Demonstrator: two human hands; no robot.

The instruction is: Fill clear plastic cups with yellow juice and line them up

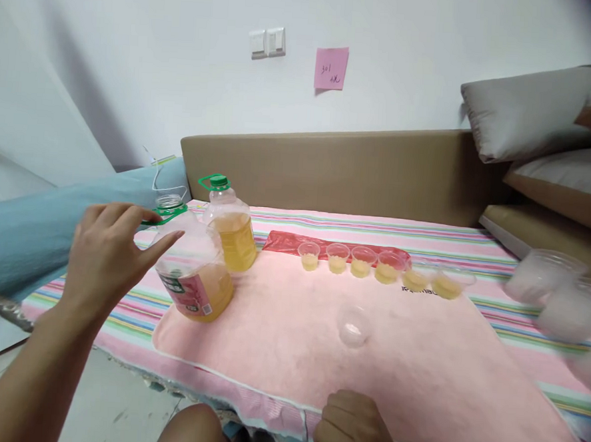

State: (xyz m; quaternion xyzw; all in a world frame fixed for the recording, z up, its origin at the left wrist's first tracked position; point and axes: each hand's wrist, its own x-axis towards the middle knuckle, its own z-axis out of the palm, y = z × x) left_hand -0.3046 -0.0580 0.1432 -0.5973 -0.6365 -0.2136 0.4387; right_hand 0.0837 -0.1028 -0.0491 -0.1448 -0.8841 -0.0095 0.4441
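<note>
My left hand (pixel 111 250) is at the neck of an uncapped plastic jug (pixel 196 288) of yellow liquid. Its fingertips touch the green carry handle (pixel 173 213), while the thumb stands apart in front of the jug's shoulder. Behind it is a second jug (pixel 237 241), with a green cap on. At the bottom edge, my right hand (pixel 355 428) is curled into a fist by the pink mat; the inside of the fist is hidden. Ahead of it lies a clear, round plastic cup (pixel 354 326). A row of several small cups (pixel 361 264) holds yellow liquid.
The pink mat (pixel 278 333) covers part of a striped bedsheet (pixel 524 322). Red plastic packaging (pixel 294 243) lies behind the cups. Frosted stacked containers (pixel 573 311) are at the right, below pillows (pixel 537 116). A brown headboard (pixel 328 170) runs along the wall.
</note>
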